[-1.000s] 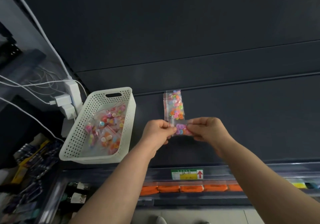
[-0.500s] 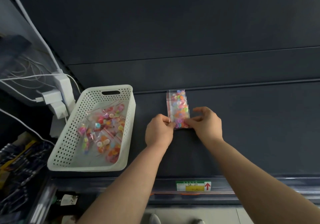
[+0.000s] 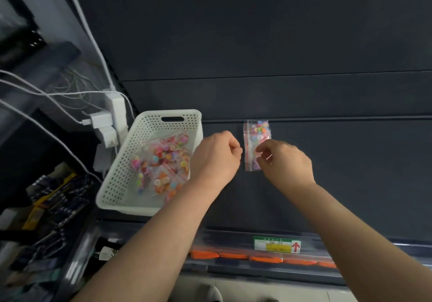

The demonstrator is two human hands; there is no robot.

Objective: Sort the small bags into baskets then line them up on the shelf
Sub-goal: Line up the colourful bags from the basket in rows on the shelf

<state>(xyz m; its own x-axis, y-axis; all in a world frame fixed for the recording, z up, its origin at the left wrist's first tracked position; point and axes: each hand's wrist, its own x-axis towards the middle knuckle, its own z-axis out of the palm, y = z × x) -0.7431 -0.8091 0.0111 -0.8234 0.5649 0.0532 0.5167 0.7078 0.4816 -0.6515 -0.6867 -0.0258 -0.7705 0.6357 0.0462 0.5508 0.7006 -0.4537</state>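
Two hands are over the dark shelf (image 3: 339,166). The left hand (image 3: 217,156) has its grip curled tight on nothing. The right hand (image 3: 286,159) curls its grip over the pile of bags (image 3: 254,133); I cannot tell if it pinches one. The pile lies at 3 o'clock from the white basket (image 3: 138,147).

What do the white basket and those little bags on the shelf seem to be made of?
White basket: likely moulded plastic, matte, with rows of small holes. Little bags: thin clear plastic film, glossy, coloured pieces showing through.
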